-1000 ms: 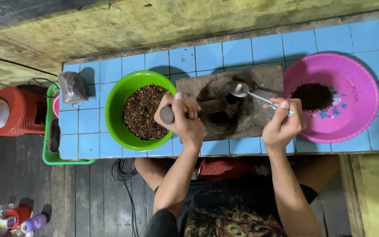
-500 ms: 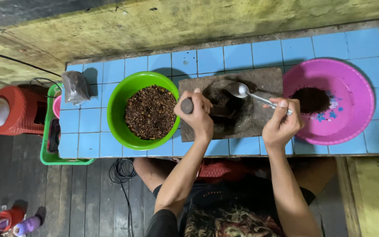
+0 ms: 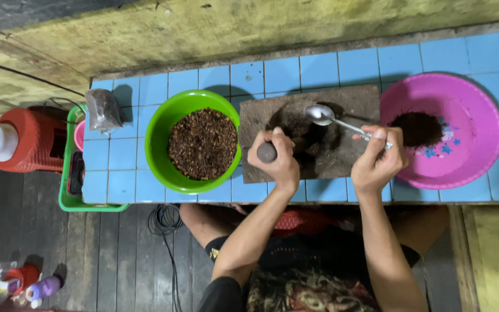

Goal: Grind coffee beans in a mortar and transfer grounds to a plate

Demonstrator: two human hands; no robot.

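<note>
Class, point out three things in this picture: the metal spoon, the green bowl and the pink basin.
metal spoon (image 3: 320, 114), head view, on its shiny bowl above the stone slab.
green bowl (image 3: 160, 130), head view, on its bare left inner wall.
pink basin (image 3: 480, 133), head view, on its bare right inner wall.
</note>
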